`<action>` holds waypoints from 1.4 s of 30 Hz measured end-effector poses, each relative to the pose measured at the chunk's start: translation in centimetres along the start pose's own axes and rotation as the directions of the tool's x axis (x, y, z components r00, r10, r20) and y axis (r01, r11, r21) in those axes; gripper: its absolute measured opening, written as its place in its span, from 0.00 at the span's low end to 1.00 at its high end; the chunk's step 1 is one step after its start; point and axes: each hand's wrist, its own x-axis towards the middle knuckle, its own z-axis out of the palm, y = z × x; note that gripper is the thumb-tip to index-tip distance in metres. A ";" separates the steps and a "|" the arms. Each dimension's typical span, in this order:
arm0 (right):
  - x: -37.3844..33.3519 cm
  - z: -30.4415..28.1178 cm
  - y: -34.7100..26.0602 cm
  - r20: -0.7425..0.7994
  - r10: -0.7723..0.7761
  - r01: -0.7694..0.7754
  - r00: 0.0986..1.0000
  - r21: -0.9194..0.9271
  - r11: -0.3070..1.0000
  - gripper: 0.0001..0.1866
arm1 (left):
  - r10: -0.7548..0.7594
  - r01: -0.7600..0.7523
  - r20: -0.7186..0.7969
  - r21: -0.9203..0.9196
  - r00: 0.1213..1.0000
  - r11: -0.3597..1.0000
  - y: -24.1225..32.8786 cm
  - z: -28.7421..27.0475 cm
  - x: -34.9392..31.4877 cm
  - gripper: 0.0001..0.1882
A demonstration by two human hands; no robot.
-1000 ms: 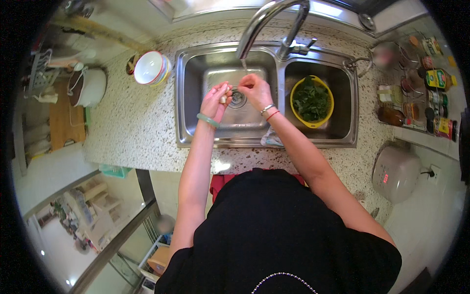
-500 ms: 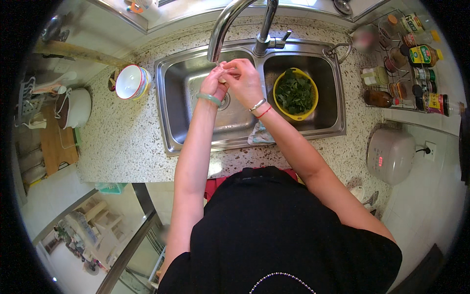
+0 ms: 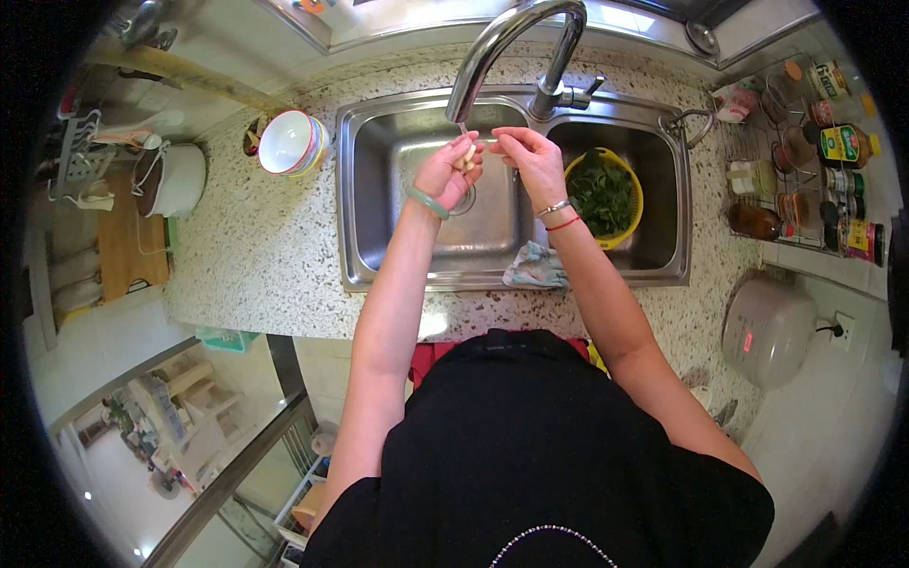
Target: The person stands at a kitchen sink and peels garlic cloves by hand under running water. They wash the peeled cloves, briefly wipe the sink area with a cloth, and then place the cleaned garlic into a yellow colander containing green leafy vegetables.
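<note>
My left hand, with a green bangle at the wrist, is cupped palm up just under the spout of the chrome faucet. Several small, pale peeled garlic cloves lie between its palm and curled fingers. A thin stream of water seems to fall on that hand. Just to its right is my right hand, fingers bent and slightly apart, with nothing visible in them. Both hands hover over the left basin of the steel sink. A yellow colander full of leafy greens sits in the right basin.
A patterned cloth lies over the sink's front edge. Stacked bowls stand on the speckled counter at left, near a white pot. At right are a rack of bottles and jars and a rice cooker.
My hands have parted: the right has drawn away to the right, and the left has turned open, showing the garlic cloves. The whole view has shifted slightly.
</note>
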 end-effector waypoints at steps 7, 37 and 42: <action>2.6 -3.5 0.1 -0.395 -0.050 0.157 0.918 0.242 0.957 0.20 | -0.001 0.006 0.071 -0.077 0.997 0.997 -0.3 -1.8 0.4 0.14; 1.3 1.9 0.5 -0.153 0.127 -0.017 0.980 0.570 0.821 0.18 | 0.130 -0.247 -0.284 -0.428 0.950 0.870 -2.1 0.1 1.9 0.07; 5.3 -4.8 -1.8 -0.659 0.097 0.175 0.746 0.334 0.926 0.20 | 0.041 -0.127 -0.176 -0.509 0.984 0.851 -3.2 1.3 2.5 0.10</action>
